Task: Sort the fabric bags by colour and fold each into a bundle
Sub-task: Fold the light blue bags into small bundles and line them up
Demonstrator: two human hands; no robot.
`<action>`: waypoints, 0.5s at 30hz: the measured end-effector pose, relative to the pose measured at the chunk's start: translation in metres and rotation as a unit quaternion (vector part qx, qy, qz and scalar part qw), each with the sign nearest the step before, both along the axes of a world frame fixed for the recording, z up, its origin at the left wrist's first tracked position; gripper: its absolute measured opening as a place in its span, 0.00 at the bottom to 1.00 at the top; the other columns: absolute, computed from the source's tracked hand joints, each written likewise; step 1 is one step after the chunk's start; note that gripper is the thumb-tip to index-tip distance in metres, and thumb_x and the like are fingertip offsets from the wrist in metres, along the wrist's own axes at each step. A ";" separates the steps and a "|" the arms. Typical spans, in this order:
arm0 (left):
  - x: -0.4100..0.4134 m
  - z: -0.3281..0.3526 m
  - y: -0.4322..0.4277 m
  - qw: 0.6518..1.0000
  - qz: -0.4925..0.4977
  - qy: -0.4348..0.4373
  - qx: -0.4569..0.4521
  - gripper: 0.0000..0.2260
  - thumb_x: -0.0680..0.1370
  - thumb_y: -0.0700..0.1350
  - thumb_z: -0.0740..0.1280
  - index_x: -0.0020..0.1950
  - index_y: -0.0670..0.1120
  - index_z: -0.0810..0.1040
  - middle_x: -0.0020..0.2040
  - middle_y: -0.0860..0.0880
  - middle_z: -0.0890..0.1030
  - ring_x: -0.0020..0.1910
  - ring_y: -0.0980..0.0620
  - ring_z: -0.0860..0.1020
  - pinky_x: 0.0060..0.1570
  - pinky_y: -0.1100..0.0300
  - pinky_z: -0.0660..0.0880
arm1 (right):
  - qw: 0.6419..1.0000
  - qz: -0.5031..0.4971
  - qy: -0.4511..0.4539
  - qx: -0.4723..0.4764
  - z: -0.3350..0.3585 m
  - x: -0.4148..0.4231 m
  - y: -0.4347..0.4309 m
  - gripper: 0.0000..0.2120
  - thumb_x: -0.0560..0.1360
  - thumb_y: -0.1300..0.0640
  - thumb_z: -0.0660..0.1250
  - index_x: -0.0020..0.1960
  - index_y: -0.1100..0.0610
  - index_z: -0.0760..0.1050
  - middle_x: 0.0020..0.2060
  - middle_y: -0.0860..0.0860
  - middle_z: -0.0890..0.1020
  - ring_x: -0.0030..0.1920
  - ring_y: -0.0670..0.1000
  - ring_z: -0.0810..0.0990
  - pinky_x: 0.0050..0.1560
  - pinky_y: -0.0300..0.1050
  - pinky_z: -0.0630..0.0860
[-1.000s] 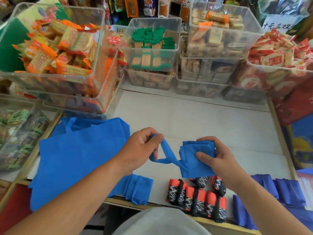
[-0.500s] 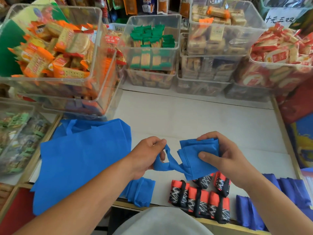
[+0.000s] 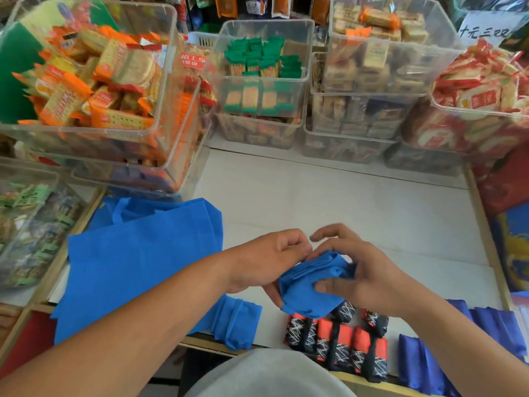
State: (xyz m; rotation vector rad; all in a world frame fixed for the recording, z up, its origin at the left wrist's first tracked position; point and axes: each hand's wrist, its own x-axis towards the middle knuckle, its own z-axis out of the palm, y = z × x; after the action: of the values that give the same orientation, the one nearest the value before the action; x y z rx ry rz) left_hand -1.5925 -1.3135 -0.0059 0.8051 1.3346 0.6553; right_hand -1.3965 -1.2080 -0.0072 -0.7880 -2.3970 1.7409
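**A:** From the head view, what are the hands doing?

**B:** Both grip one folded blue bag (image 3: 307, 290), held between them above the desk (image 3: 329, 202). The left hand (image 3: 269, 262) has its fingers curled onto the bag's upper left edge. The right hand (image 3: 369, 276) wraps the right side, with its thumb pressed flat on the front and its index finger lifted off the cloth.

**A:** And around them?

**B:** Left of the left hand, flat bags (image 3: 137, 259) lie stacked, all blue. A blue bundle (image 3: 237, 322) sits by the left forearm at the desk's near edge. Just below the right hand, red-and-black bundles (image 3: 337, 342) lie side by side, touching. Navy bundles (image 3: 423, 359) lie by the right forearm. Beyond both hands stand clear bins (image 3: 266, 81) of wrapped snacks.
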 end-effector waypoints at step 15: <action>0.001 -0.036 -0.031 0.981 0.175 -0.077 0.028 0.14 0.77 0.40 0.76 0.62 0.45 0.83 0.58 0.45 0.86 0.59 0.44 0.83 0.65 0.53 0.78 | 0.974 -0.169 0.027 -0.145 -0.014 -0.005 -0.006 0.24 0.77 0.71 0.70 0.62 0.45 0.75 0.47 0.55 0.85 0.47 0.54 0.86 0.46 0.48 0.82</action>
State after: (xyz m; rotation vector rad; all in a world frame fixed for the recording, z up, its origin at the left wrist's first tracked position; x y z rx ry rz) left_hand -1.5917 -1.3448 -0.0422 0.5542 1.3320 1.0160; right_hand -1.4011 -1.2137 -0.0212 -1.0923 -1.8578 1.9515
